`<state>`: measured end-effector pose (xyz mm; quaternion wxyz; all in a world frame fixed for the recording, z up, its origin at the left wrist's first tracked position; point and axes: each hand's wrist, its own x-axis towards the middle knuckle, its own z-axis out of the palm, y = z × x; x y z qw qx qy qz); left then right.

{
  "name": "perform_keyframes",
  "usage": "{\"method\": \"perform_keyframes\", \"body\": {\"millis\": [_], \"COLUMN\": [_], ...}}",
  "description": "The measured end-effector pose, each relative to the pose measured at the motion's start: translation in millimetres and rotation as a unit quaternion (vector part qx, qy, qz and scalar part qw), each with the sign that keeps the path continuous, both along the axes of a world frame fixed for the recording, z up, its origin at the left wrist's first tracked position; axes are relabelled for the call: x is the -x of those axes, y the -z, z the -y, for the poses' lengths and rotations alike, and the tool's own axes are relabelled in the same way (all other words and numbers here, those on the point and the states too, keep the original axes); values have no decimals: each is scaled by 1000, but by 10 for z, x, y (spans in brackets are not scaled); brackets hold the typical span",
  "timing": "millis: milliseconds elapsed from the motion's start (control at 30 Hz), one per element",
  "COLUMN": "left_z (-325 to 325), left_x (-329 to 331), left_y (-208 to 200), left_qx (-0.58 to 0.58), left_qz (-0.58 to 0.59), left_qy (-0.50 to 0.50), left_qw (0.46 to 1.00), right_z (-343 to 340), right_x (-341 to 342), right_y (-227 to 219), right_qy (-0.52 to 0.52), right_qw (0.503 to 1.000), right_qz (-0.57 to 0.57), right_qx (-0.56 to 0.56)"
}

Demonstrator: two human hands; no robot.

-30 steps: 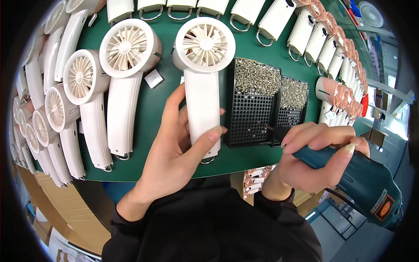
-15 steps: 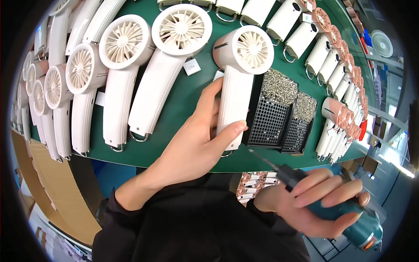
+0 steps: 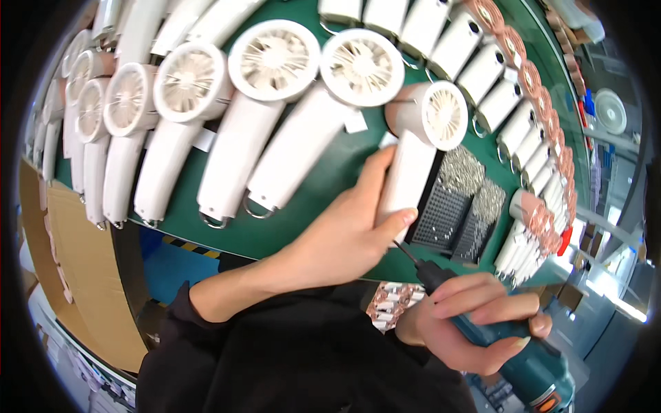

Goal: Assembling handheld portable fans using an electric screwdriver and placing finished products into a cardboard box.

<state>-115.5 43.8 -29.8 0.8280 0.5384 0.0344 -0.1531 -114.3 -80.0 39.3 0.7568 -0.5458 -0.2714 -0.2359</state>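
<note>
My left hand [image 3: 337, 237] is closed round the handle of a white handheld fan [image 3: 413, 162]. The fan's round grille is uppermost, and its thumb-side handle end points toward me. In my right hand [image 3: 468, 313] is a teal and black electric screwdriver [image 3: 530, 365], fingers wrapped round its body. Its thin bit reaches the lower end of the fan's handle, near my left thumb; whether it touches a screw there I cannot tell. Just right of the held fan lie two black perforated trays, the nearer-left tray [image 3: 435, 215] and the right tray [image 3: 471, 237], with heaped small silver screws [image 3: 461, 171].
Several white fans [image 3: 234, 158] lie in a row across the left of the green tabletop [image 3: 310, 210]. More fans with pink heads [image 3: 513, 48] curve along the far right. A stack of fans [image 3: 527, 220] stands right of the trays. A cardboard box [image 3: 89, 275] is at lower left.
The view has swung, so the table's things sit farther right and tilted. The screwdriver's bit has come from a gap away to the lower end of the held fan's handle.
</note>
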Motion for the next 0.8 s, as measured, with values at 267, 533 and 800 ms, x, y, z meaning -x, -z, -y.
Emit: {"method": "perform_keyframes", "body": {"millis": [267, 533, 800], "left_z": [30, -17, -73], "left_x": [50, 60, 26], "left_y": [-20, -55, -78], "left_qx": [-46, -28, -9], "left_qz": [21, -11, -35], "left_qy": [-39, 15, 76], "left_qw": [998, 999, 996], "right_z": [-290, -111, -122], "right_x": [88, 148, 137], "right_y": [-12, -46, -116], "right_qy": [145, 33, -90], "right_qw": [987, 993, 996], "right_qz": [14, 4, -12], "right_qx": [67, 113, -25]}}
